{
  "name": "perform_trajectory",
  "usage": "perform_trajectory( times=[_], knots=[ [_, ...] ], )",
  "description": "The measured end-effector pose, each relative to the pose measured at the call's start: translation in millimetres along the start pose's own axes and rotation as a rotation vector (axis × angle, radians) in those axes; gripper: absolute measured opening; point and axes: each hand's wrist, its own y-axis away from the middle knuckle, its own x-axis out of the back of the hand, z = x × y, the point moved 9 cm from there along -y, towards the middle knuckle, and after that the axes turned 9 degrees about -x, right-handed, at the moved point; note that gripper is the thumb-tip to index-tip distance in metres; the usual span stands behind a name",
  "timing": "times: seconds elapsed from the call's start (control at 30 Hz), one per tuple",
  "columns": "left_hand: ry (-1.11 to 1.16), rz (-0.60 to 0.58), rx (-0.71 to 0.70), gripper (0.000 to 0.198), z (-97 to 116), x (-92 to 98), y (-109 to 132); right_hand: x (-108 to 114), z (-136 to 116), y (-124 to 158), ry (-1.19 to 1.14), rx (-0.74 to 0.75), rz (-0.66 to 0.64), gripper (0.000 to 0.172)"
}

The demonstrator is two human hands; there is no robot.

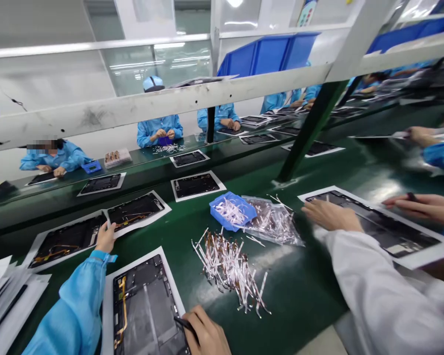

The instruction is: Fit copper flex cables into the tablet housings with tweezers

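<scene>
We identify this place as a factory electronics assembly line. On the green conveyor belt (299, 301) we find open tablet housings (196, 185) laid on white paper sheets (210, 186), beside a heap of flat flex cables (229, 271) and a blue parts tray (232, 211). Beyond the belt, we observe workers in blue smocks (159, 130) seated along a parallel line.

We lose the right hand (206, 331) at the lower edge, its black tool (183, 323) half hidden. The white strips (168, 148) on the far bench (133, 170) are too small for us to resolve.
</scene>
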Motion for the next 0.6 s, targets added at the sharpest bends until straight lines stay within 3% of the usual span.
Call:
perform_trajectory(
  times=[0.17,0.23,0.3,0.4,0.53,0.57,0.6],
  knots=[
    [-0.142,-0.03,-0.123,0.038,18,-4.1,3,-3,-4,-1,0.036,-0.031,-0.012,0.021],
    [-0.18,-0.094,-0.184,0.038,25,-15.9,10,4,-9,-4,0.074,-0.018,-0.028,0.019],
    [-0.201,-0.195,-0.229,0.035,28,-39.6,20,23,-15,-10,0.176,0.059,-0.039,0.016],
    [-0.215,-0.374,-0.255,0.032,25,-93.9,35,75,1,-31,0.383,0.178,0.011,0.016],
    [-0.257,-0.53,-0.217,0.033,14,-173.2,42,184,80,-77,0.504,0.09,0.147,0.017],
    [-0.273,-0.546,-0.197,0.034,11,-190.6,41,214,102,-86,0.532,0.067,0.193,0.03],
    [-0.291,-0.555,-0.176,0.034,9,-206.4,40,247,125,-93,0.563,0.02,0.267,0.029]
  ],
)
